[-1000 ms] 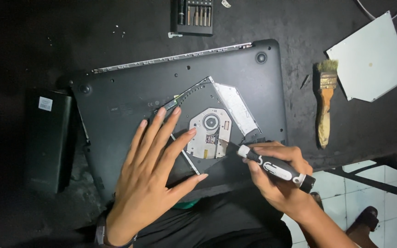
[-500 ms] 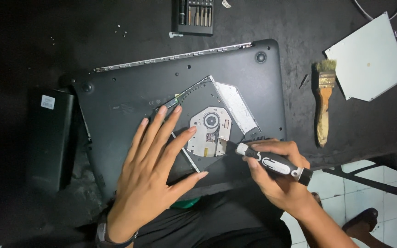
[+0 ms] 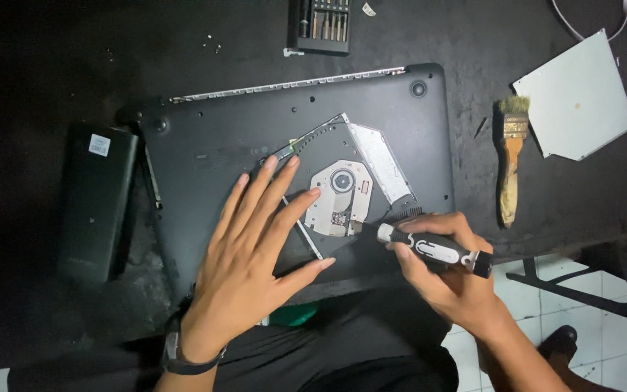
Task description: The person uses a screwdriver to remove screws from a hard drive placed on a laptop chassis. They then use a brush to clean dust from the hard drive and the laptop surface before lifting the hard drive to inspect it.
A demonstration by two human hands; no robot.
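A black laptop lies bottom-up on the dark table, and an opened optical drive with its silver mechanism exposed rests on it. My left hand lies flat with fingers spread on the laptop base, fingertips touching the drive's left edge. My right hand grips a black and silver screwdriver, its tip pointing at the drive's lower right edge.
A black battery pack lies left of the laptop. A screwdriver bit set sits at the top. A wooden-handled brush and a silver metal drive cover lie at the right. The table edge and tiled floor show at lower right.
The view has shifted slightly; my right hand has moved the screwdriver a little up and left, closer to the drive. My left hand stays flat on the laptop.
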